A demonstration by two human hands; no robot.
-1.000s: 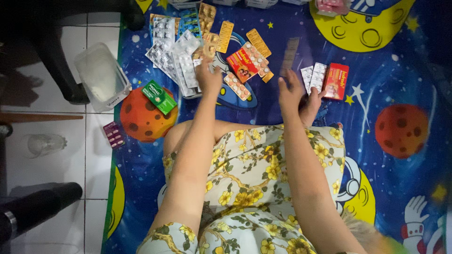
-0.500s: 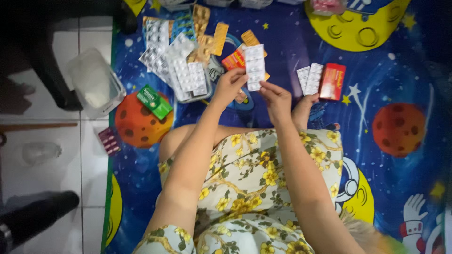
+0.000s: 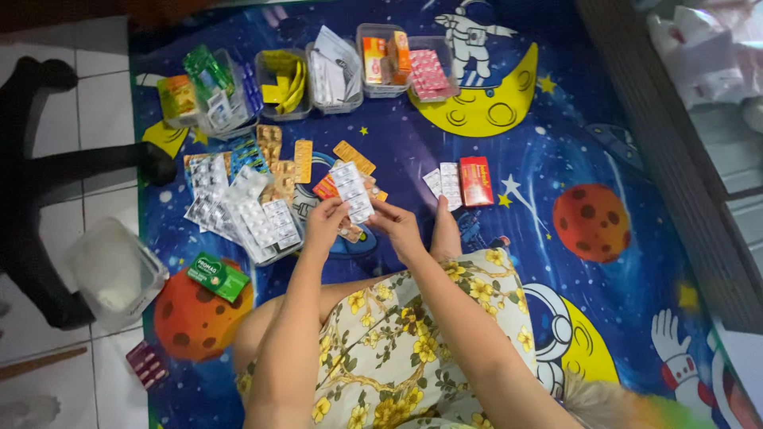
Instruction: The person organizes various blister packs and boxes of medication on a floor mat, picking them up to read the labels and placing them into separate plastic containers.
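Observation:
A white blister strip of pills (image 3: 352,191) is held up between both my hands over the blue space-print mat (image 3: 556,151). My left hand (image 3: 325,222) pinches its lower left edge. My right hand (image 3: 395,225) grips its lower right corner. Under the strip lie a red box and orange strips (image 3: 353,157). A heap of silver blister strips (image 3: 248,211) spreads to the left of my left hand. Two white strips (image 3: 445,183) and a red box (image 3: 475,180) lie to the right, by my foot.
Several clear tubs (image 3: 338,67) with packets stand in a row at the mat's far edge. A green box (image 3: 218,276) lies on the near left. An empty clear tub (image 3: 115,274) and a black chair base (image 3: 48,175) are on the tiled floor at left. A dark ledge (image 3: 675,159) runs along the right.
A second ago my hands were apart, reaching at the piles. They came together on the white strip. The view has since tilted up, showing the tubs at the back.

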